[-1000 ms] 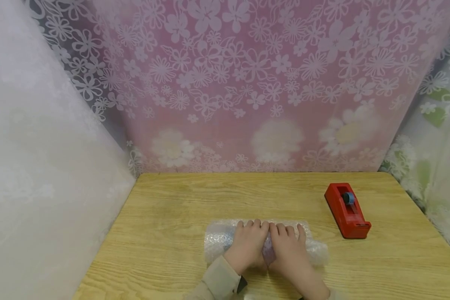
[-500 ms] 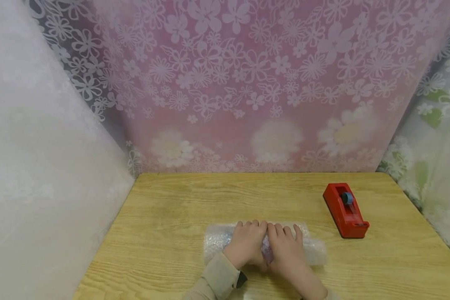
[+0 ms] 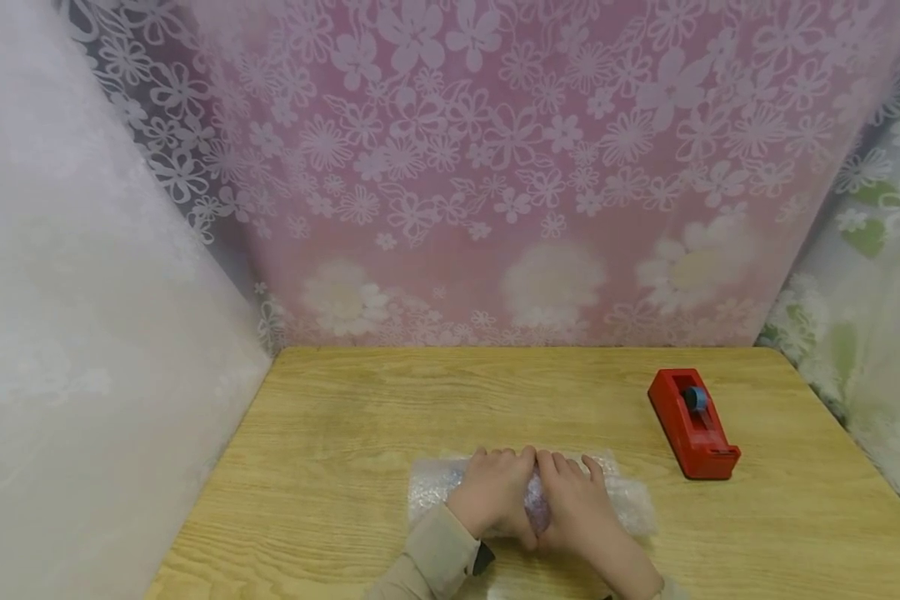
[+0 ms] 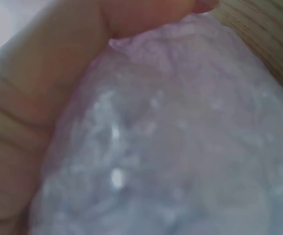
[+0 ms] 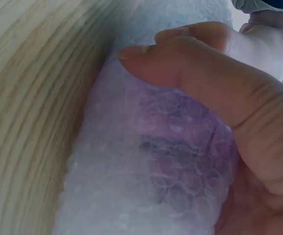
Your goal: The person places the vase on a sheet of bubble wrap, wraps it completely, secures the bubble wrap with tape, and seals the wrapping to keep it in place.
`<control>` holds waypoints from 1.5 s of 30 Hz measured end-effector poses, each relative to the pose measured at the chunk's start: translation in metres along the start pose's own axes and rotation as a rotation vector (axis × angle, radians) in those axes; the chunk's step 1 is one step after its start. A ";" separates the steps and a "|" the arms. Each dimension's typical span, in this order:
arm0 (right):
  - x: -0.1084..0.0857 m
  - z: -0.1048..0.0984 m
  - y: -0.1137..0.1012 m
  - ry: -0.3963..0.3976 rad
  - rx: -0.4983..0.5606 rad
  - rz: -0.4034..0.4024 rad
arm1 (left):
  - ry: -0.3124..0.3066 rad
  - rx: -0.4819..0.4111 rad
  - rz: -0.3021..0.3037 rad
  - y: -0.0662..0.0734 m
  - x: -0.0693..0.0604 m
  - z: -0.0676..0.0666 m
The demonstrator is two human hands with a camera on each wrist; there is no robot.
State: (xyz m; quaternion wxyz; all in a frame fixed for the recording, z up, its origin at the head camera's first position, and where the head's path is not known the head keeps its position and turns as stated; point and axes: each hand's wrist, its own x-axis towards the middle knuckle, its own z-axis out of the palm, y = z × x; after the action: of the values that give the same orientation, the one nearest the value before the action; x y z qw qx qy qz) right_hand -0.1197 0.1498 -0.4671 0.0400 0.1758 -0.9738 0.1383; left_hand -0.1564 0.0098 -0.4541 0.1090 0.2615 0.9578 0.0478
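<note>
A roll of clear bubble wrap [image 3: 429,487] lies crosswise near the front of the table, with a purple thing [image 3: 536,505] showing through its middle. What the purple thing is cannot be made out through the plastic. My left hand [image 3: 491,493] grips the roll left of centre, fingers over the far side and thumb on the near side. Close beside it, my right hand [image 3: 579,507] holds the roll in the same way. In the right wrist view, the thumb [image 5: 180,66] presses along the bubbled plastic. Bubble wrap [image 4: 180,127] fills most of the left wrist view, blurred.
A red tape dispenser [image 3: 693,433] with a blue-cored roll stands on the right side of the wooden table [image 3: 330,417]. Behind the table hangs a pink flowered curtain [image 3: 450,208]; pale curtains [image 3: 105,333] close off both sides.
Both hands stay on the bubble wrap, which has rolled slightly towards the near edge. The wrap's far edge sits a little lower in view. The tape dispenser has not been moved.
</note>
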 end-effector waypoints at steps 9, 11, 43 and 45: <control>0.005 0.001 0.008 -0.046 0.047 -0.014 | -0.014 -0.026 0.023 -0.003 0.002 0.000; 0.007 0.002 0.010 -0.052 0.053 -0.016 | -0.011 -0.041 0.039 -0.005 0.002 0.000; 0.016 -0.006 0.015 -0.160 0.136 0.009 | 0.077 0.089 0.014 -0.005 -0.004 0.005; 0.016 -0.006 0.015 -0.161 0.131 0.002 | 0.100 0.082 0.022 -0.005 -0.004 0.007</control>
State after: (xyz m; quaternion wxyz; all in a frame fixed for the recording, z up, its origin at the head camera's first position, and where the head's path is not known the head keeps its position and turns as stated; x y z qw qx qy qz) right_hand -0.1398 0.1592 -0.4629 -0.0499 0.1875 -0.9629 0.1873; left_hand -0.1534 0.0038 -0.4608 0.0496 0.2735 0.9603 0.0228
